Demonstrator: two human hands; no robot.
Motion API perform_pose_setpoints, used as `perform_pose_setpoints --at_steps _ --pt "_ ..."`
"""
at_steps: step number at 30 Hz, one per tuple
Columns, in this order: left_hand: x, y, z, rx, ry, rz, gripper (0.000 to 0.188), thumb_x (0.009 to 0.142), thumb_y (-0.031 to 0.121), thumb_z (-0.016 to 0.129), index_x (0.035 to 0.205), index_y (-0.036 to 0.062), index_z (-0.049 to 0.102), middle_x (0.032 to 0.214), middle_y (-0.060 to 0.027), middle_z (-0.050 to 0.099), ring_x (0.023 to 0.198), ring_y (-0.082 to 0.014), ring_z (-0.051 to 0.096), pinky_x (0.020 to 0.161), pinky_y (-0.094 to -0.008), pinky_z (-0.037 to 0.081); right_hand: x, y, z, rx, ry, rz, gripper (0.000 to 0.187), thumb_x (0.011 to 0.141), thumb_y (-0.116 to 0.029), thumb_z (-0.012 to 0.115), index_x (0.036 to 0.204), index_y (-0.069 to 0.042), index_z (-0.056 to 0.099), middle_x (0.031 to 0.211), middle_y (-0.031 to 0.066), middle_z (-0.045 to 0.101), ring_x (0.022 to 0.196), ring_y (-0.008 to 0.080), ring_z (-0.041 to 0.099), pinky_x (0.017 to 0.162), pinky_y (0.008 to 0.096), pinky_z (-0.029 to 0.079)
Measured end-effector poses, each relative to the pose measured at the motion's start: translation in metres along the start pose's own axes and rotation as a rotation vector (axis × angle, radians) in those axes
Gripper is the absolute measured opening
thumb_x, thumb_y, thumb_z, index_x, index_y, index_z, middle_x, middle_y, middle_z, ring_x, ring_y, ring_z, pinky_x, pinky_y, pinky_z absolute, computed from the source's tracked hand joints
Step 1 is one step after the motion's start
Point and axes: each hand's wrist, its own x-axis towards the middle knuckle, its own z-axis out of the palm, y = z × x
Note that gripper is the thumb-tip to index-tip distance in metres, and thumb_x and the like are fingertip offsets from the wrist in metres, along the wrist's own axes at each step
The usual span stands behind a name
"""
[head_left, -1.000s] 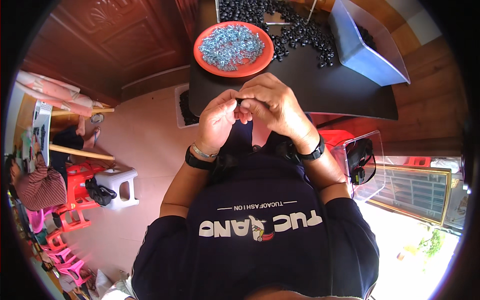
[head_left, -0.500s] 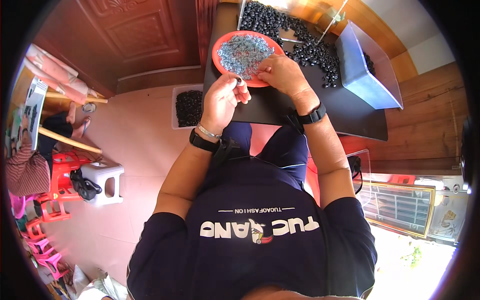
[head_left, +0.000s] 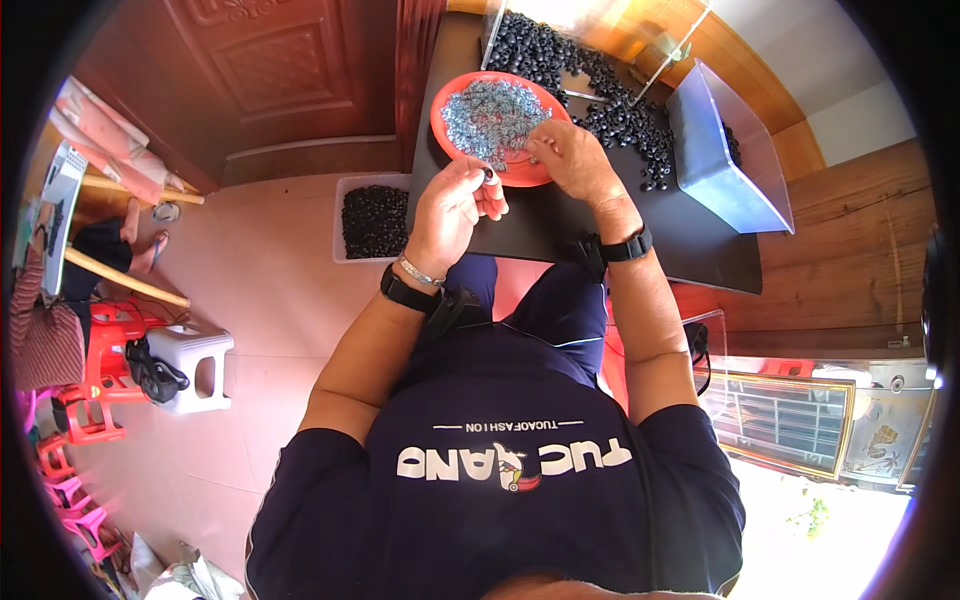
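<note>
My left hand (head_left: pixel 447 218) is closed, pinching a small black round piece (head_left: pixel 488 174) between thumb and fingers just in front of the red bowl (head_left: pixel 522 180). Many small silvery metal pieces (head_left: pixel 492 112) fill the bowl; they may be springs, but are too small to tell. Over the bowl's right side, my right hand (head_left: pixel 580 168) has its thumb and fingertips together. Whatever they hold, if anything, I cannot make out. Loose black round pieces (head_left: pixel 630 125) lie heaped on the dark table behind and right of the bowl.
A bluish plastic bin (head_left: pixel 715 150) lies on its side at the table's right. On the floor to the left stands a clear tub (head_left: pixel 340 250) of black pieces. Farther left are a white stool (head_left: pixel 200 365), red stools (head_left: pixel 115 340) and another person's foot (head_left: pixel 148 255).
The whole view has shifted slightly, so the table sits lower in it. My right fingertips have moved a little farther over the bowl. My left hand still pinches the black piece.
</note>
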Motion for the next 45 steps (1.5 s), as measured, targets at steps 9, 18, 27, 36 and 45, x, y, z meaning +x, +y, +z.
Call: perform_pose_setpoints --at_steps 9,18,27,36,45 --pt "-0.001 0.0 0.001 0.008 0.009 -0.037 0.018 0.096 0.019 0.045 0.097 0.004 0.053 0.086 -0.0076 0.056 0.075 -0.0201 0.056 0.07 -0.0308 0.045 -0.003 -0.014 -0.008 0.155 0.052 0.002 0.013 0.082 -0.018 0.064 0.09 -0.007 0.066 0.087 0.012 0.066 0.079 0.0283 0.064 0.073 0.0364 0.051" --pt "0.001 -0.001 0.002 0.025 -0.007 -0.015 0.018 0.097 0.02 0.044 0.098 0.0036 0.054 0.085 -0.0075 0.056 0.076 -0.0204 0.057 0.07 -0.031 0.045 -0.005 -0.021 -0.019 0.45 -0.045 0.097 0.014 0.086 -0.013 0.064 0.094 -0.001 0.064 0.086 0.0026 0.065 0.081 0.0111 0.061 0.074 0.0271 0.048" --pt "0.0 0.0 0.006 0.039 0.044 -0.025 0.017 0.094 0.018 0.049 0.099 0.0028 0.055 0.079 -0.0065 0.059 0.07 -0.017 0.059 0.065 -0.0274 0.047 -0.041 -0.065 -0.01 0.893 -0.146 0.032 0.008 0.089 -0.006 0.061 0.085 0.001 0.061 0.079 0.005 0.065 0.072 0.0116 0.064 0.069 0.0254 0.05" --pt "0.0 0.003 0.008 0.124 0.037 -0.025 0.016 0.094 0.019 0.05 0.096 0.0035 0.054 0.079 -0.0044 0.059 0.07 -0.0147 0.059 0.065 -0.0254 0.046 -0.044 -0.063 -0.003 0.602 0.027 0.034 0.009 0.083 -0.009 0.063 0.081 -0.001 0.063 0.075 0.0067 0.064 0.07 0.0134 0.064 0.065 0.0279 0.05" --pt "-0.002 0.002 0.014 0.295 0.077 -0.095 0.022 0.094 0.015 0.047 0.107 -0.0015 0.052 0.078 -0.0062 0.057 0.071 -0.0166 0.057 0.067 -0.027 0.045 -0.046 -0.065 -0.013 0.351 0.021 0.038 0.013 0.078 -0.014 0.069 0.084 -0.004 0.065 0.074 0.009 0.063 0.065 0.017 0.061 0.061 0.0304 0.048"
